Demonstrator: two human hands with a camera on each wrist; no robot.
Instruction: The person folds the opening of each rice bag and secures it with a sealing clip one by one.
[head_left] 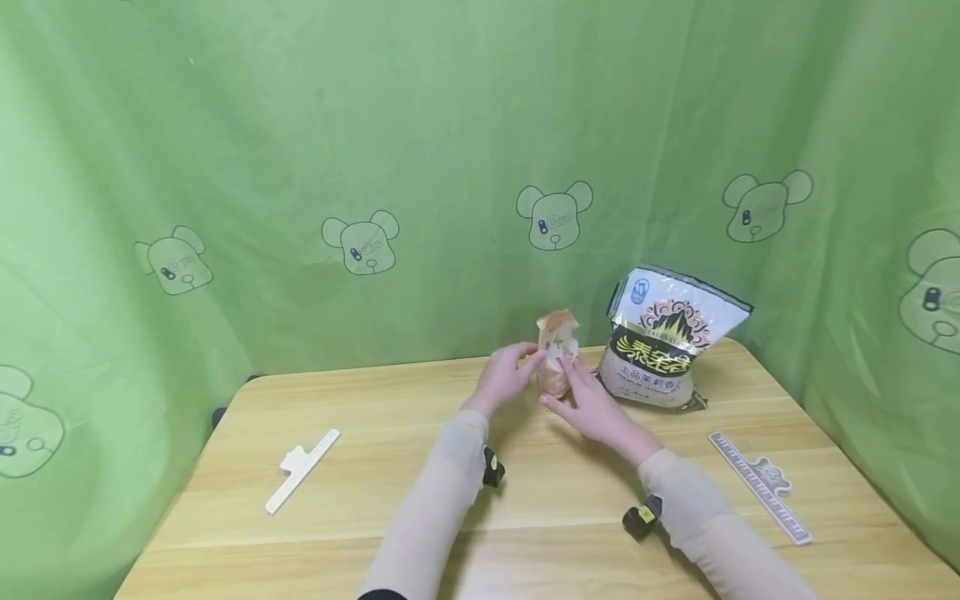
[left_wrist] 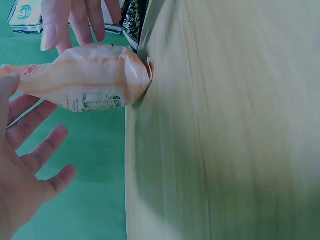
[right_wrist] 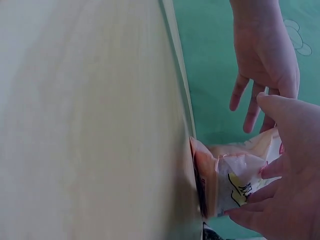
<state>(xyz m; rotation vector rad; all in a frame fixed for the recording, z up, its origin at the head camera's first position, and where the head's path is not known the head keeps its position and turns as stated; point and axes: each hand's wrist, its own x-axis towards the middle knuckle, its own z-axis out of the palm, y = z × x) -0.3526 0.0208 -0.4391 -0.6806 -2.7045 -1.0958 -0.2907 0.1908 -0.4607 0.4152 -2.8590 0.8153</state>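
Observation:
A small orange-and-white plastic food bag [head_left: 553, 379] stands upright near the table's back edge, its narrow top raised. My left hand [head_left: 504, 379] is at its upper left. In the left wrist view, the left thumb and forefinger pinch the bag's narrow top [left_wrist: 27, 72], while the other fingers spread out. On the right side, my right hand [head_left: 596, 408] touches the bag with extended fingers. The right wrist view has these fingertips [right_wrist: 242, 216] against the bag's printed front, the thumb held apart. A large rice bag [head_left: 660, 367] stands just right of the right hand.
A white long-bar clip [head_left: 300, 471] lies on the wooden table [head_left: 375, 400] at the left. Another long-bar clip [head_left: 761, 487], grey and white, lies at the right. A green curtain [head_left: 450, 125] with bear-head prints hangs behind the table and along both sides.

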